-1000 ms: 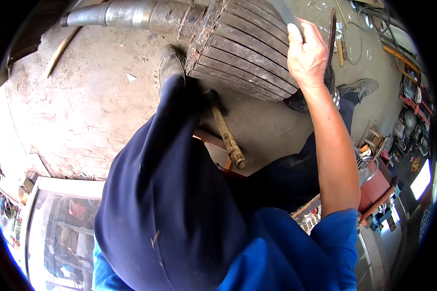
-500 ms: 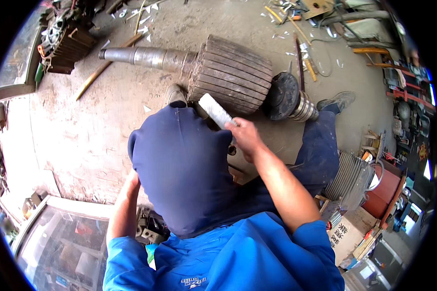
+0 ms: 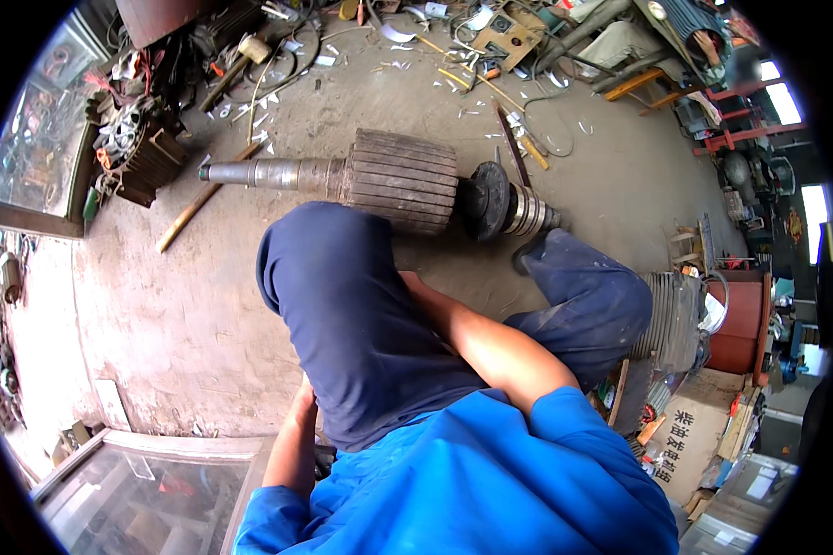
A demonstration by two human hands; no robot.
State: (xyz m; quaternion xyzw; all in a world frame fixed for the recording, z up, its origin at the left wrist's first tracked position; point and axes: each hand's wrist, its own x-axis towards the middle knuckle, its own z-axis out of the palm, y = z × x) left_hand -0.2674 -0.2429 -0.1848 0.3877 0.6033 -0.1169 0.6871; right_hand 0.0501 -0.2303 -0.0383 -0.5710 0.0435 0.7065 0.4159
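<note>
My right hand (image 3: pixel 418 289) reaches down behind my raised knee. Its fingers are hidden by the dark blue trouser leg (image 3: pixel 333 296), so whatever it holds is out of sight. My left hand (image 3: pixel 306 396) is low on the other side of the same leg, with the fingers also covered. Just beyond the knee, a heavy motor rotor (image 3: pixel 403 180) lies on its side on the floor. Its slotted core is brown, its bare shaft (image 3: pixel 278 174) points left, and a black disc (image 3: pixel 486 201) with metal rings sits at its right end.
A wooden stick (image 3: pixel 194 210) lies left of the rotor, and a dark bar (image 3: pixel 512 143) behind it. White scraps and cables litter the far floor. At lower left stands a glass-topped case (image 3: pixel 148 495); a ribbed grey motor housing (image 3: pixel 666 319) and a cardboard box (image 3: pixel 690 435) are at right.
My right hand, which held a pale flat strip above the floor by the rotor, has dropped behind my knee; the strip is no longer visible. The view has tilted up, showing more far floor.
</note>
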